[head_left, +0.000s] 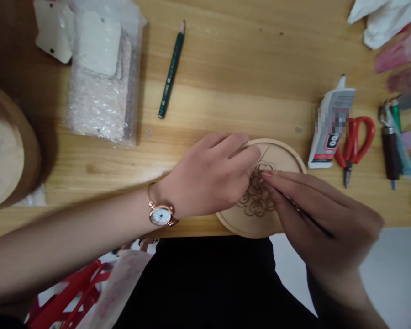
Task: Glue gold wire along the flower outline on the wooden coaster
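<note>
The round wooden plate [292,161] lies at the near edge of the bench [246,87], right of the middle, its left side hidden under the left hand [212,176]. The flower pattern [256,201] on it shows only in part between the two hands. The right hand's [325,219] grip is closed around a slim dark tool [310,215], whose tip is too small to make out at the pattern's far side. The left hand's fingertips are tucked out of sight, so I cannot tell whether its grip holds anything; a thin dark line beside them is hard to read.

To the right, a blurred patch hides some of the lettering on the tube [324,153], which partly covers the red-handled pliers [355,137]. At far left, bubble wrap [99,109] clouds a stack of pale pieces; a round wooden vessel [30,151] is cut off by the left edge.
</note>
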Demonstrator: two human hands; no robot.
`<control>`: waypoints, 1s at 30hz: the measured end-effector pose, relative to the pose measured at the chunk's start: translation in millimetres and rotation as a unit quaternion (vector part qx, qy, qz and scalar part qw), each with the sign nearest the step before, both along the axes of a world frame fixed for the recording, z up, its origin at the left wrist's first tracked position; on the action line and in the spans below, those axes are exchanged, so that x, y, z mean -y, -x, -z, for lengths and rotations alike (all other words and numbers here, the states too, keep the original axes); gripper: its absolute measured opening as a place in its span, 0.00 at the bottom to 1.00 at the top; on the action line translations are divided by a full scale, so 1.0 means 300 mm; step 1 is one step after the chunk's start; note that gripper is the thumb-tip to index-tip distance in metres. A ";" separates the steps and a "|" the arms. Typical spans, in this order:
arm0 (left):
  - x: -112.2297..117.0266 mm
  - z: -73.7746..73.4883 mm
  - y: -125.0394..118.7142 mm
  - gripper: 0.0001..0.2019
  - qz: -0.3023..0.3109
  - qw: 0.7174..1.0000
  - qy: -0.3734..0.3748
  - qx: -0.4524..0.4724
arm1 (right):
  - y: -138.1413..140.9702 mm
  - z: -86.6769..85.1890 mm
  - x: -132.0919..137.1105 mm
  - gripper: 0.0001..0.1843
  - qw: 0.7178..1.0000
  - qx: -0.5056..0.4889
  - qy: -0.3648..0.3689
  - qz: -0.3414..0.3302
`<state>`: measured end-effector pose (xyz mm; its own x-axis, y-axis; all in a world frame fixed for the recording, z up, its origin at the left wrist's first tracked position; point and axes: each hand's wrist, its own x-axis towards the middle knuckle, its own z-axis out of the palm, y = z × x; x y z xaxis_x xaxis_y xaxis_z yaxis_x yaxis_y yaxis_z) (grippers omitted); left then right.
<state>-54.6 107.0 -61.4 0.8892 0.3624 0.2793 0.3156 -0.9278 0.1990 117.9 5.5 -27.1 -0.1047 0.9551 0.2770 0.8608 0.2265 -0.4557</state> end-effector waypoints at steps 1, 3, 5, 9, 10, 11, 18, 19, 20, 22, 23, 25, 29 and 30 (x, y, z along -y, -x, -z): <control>-0.001 -0.001 -0.001 0.16 0.001 1.000 -0.002 -0.002 | -0.002 0.002 0.000 0.21 1.000 0.010 -0.005 -0.009; -0.001 -0.002 -0.002 0.16 0.002 1.000 -0.007 -0.002 | -0.008 0.005 -0.001 0.21 0.999 0.031 -0.014 -0.029; -0.001 -0.002 -0.003 0.16 0.001 1.000 -0.014 0.002 | -0.016 0.008 -0.005 0.20 0.996 0.053 -0.031 -0.057; 0.001 0.006 -0.001 0.15 -0.003 0.999 -0.034 0.016 | -0.029 0.022 -0.011 0.17 0.988 0.086 -0.058 -0.116; 0.002 0.009 -0.001 0.15 -0.004 0.999 -0.039 0.019 | -0.032 0.028 -0.011 0.16 0.987 0.089 -0.066 -0.119; 0.003 0.012 0.000 0.15 -0.004 0.999 -0.044 0.022 | -0.034 0.034 -0.009 0.16 0.986 0.086 -0.077 -0.118; 0.005 0.034 0.000 0.12 -0.008 0.992 -0.107 0.061 | -0.056 0.051 0.029 0.16 0.992 0.002 -0.123 0.017; 0.005 0.037 0.000 0.11 -0.008 0.991 -0.112 0.071 | -0.059 0.046 0.036 0.16 0.992 0.003 -0.126 0.027; 0.004 0.039 0.000 0.11 -0.005 0.990 -0.115 0.079 | -0.060 0.041 0.042 0.16 0.991 0.006 -0.129 0.033; 0.003 0.041 0.002 0.11 -0.001 0.990 -0.117 0.082 | -0.060 0.031 0.052 0.16 0.991 0.015 -0.128 0.045; 0.003 0.041 0.003 0.11 0.002 0.990 -0.116 0.076 | -0.058 0.026 0.056 0.16 0.991 0.018 -0.124 0.051; 0.003 0.039 0.005 0.12 0.008 0.992 -0.113 0.062 | -0.052 0.020 0.063 0.15 0.992 0.016 -0.111 0.065; 0.006 0.034 0.008 0.14 0.009 0.992 -0.110 0.059 | -0.045 0.023 0.075 0.14 0.991 -0.010 -0.106 0.078; 0.006 0.034 0.008 0.14 0.009 0.992 -0.109 0.062 | -0.046 0.026 0.078 0.13 0.991 -0.016 -0.106 0.078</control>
